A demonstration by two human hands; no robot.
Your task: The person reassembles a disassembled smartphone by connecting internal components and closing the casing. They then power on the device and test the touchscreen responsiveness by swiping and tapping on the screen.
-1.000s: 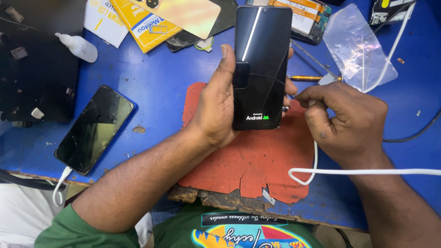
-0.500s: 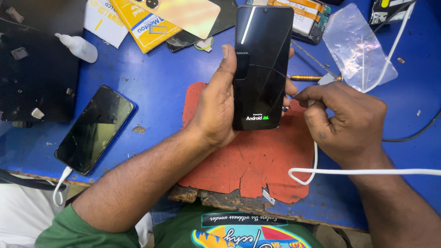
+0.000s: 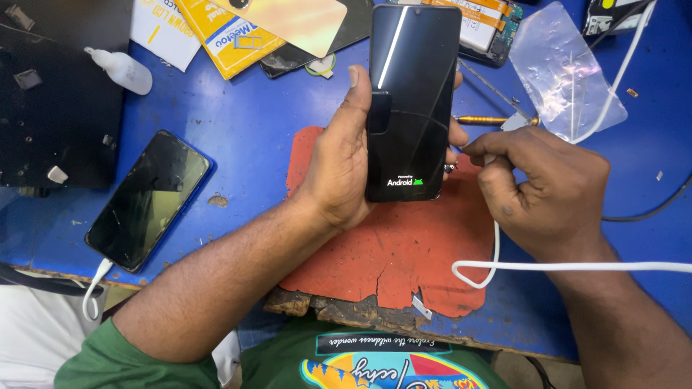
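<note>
Left hand [image 3: 339,169] has its fingers clamped round the black phone [image 3: 411,101], held over the red mat [image 3: 389,259] mid-worktop, screen already lit. Right hand [image 3: 551,191] fingers pinch the white cable [image 3: 577,266] near its bottom edge; looks not plugged in yet.

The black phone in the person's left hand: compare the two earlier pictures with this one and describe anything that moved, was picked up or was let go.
Nothing visibly changed. The left hand holds the black phone over the red mat as before, the right hand stays beside its lower edge with the white cable, and the second phone lies where it was.
</note>
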